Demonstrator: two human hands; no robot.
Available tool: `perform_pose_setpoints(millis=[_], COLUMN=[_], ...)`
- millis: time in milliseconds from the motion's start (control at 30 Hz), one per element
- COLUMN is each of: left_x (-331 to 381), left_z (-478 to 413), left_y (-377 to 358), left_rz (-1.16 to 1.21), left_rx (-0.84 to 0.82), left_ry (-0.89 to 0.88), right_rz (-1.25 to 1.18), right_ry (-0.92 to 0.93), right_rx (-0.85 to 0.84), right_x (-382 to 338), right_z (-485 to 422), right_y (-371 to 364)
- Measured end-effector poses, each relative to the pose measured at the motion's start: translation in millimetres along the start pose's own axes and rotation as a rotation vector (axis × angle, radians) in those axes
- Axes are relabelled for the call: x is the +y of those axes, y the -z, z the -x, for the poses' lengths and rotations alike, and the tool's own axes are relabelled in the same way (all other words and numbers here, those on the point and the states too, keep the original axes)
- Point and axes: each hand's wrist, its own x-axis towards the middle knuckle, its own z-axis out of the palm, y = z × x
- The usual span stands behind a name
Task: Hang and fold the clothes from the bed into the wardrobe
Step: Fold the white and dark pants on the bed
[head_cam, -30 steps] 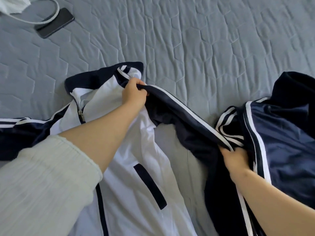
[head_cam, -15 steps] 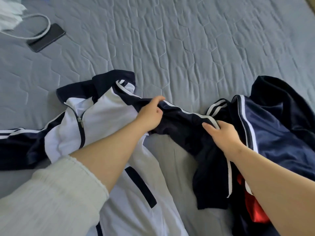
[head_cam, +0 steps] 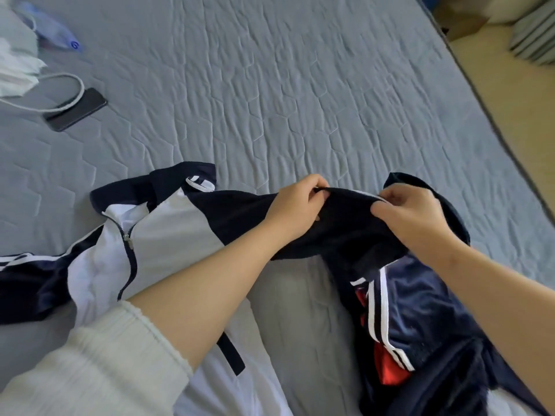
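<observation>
- Since 1 s ago the hands have closed in on each other: left hand [head_cam: 295,205] slid from the jacket [head_cam: 168,232] shoulder out along the navy sleeve [head_cam: 345,229], and right hand [head_cam: 411,217] came up from lower on that sleeve. They're now near each other w/ the sleeve bunched btw them.
- Nearest: cream knit cuff [head_cam: 99,370] pushed up the left forearm, over the jacket's white front.
- Jacket is white w/ navy collar + striped sleeves, zip partly open. It lies at the bed's near edge, left of centre; its other sleeve runs toward the left edge.
- Right side of near edge, under the right forearm: heap of navy clothes [head_cam: 420,310] w/ white stripes, red bit [head_cam: 390,370] showing.
- Left hand: fingers curled, pinching the sleeve fabric. Right hand: fingers + thumb curled round the same sleeve, which is lifted off the bed.
- Bed [head_cam: 300,85]: grey quilted cover.
- Far left corner: dark phone [head_cam: 76,109] w/ white cable [head_cam: 69,85] looped over it, white cloth [head_cam: 15,70], bluish plastic bag [head_cam: 57,37] behind.
- Past the right edge: beige floor [head_cam: 510,100].
</observation>
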Motion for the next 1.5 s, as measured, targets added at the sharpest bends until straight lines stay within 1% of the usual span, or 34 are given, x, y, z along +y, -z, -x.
perform_pose_setpoints(millis=[67,100,167,233,300,367,500,533,567,633,700,733,833,900,967,1067,1133,1200,1267,1333,1367,1400,1433,1467,1500], left_x=[21.8,30.3,41.0,42.9,36.1,20.0,-16.0,-23.0,-28.1,-37.4,-47.5,-53.7,-76.0,-94.8,-115.7,-151.6,-175.8,-196.3,-212.2,-221.9,-225.7,-229.5,-233.2,-236.5,-240.0], left_z=[-4.0,-5.3,-6.2,-4.6,0.6,9.1,30.5,34.5,38.2,45.0,53.7,59.9,82.9,105.3,133.4,187.8,228.6,267.4,299.8,323.8,334.6,345.4,356.8,368.1,379.0], left_y=[-7.5,-12.4,-24.7,-36.5,-42.1,-43.3,-44.2,-45.1,-45.9,-45.2,-38.2,-33.4,-19.6,-13.2,-9.0,-4.9,-3.2,-2.7,-2.0,0.4,2.1,4.0,6.2,8.5,10.4], left_rz=[0.062,0.118,0.243,0.266,0.241,0.252,0.179,0.154,0.14,0.123,0.08,0.045,-0.052,-0.107,-0.171,-0.273,-0.365,-0.461,-0.531,-0.647,-0.716,-0.775,-0.832,-0.885,-0.931], left_rx=[-0.005,-0.022,-0.091,-0.18,-0.202,-0.179,-0.112,-0.106,-0.104,-0.088,-0.04,-0.003,0.071,0.084,0.097,0.127,0.082,-0.006,-0.052,-0.114,-0.157,-0.202,-0.26,-0.331,-0.405], left_ry=[-0.013,-0.003,0.025,0.027,0.041,0.088,0.242,0.27,0.287,0.32,0.363,0.387,0.472,0.508,0.51,0.545,0.597,0.619,0.565,0.467,0.42,0.391,0.376,0.369,0.365], right_rz=[0.073,0.153,0.425,0.674,0.781,0.763,0.564,0.535,0.538,0.619,0.636,0.602,0.523,0.502,0.479,0.446,0.36,0.281,0.297,0.327,0.371,0.453,0.558,0.632,0.654], right_ry=[0.032,0.045,0.101,0.158,0.165,0.135,0.099,0.1,0.102,0.069,0.028,0.055,0.214,0.228,0.155,-0.044,-0.258,-0.428,-0.46,-0.429,-0.389,-0.285,-0.105,0.108,0.325], right_rx=[0.09,0.133,0.241,0.34,0.339,0.267,0.061,0.035,0.03,0.054,0.078,0.084,0.072,0.012,-0.137,-0.502,-0.691,-0.744,-0.714,-0.617,-0.537,-0.428,-0.33,-0.282,-0.304], right_x=[-17.0,-24.1,-32.6,-31.7,-25.5,-18.7,-5.2,-1.9,1.2,5.9,7.9,9.6,17.8,26.4,37.8,59.4,72.1,84.5,95.9,102.7,103.6,104.8,105.8,108.3,110.5], right_z=[-10.2,-14.6,-21.3,-26.5,-29.1,-27.9,-9.7,-4.5,-0.2,6.0,13.7,19.5,49.4,76.9,105.1,144.5,169.4,188.8,201.6,211.9,219.3,227.9,237.2,247.2,257.9], right_y=[30.1,42.3,60.3,68.6,65.8,54.6,17.8,8.8,1.3,-9.4,-18.0,-24.4,-58.1,-88.7,-120.1,-165.5,-189.3,-206.5,-218.5,-224.6,-224.2,-222.7,-221.0,-220.3,-219.8])
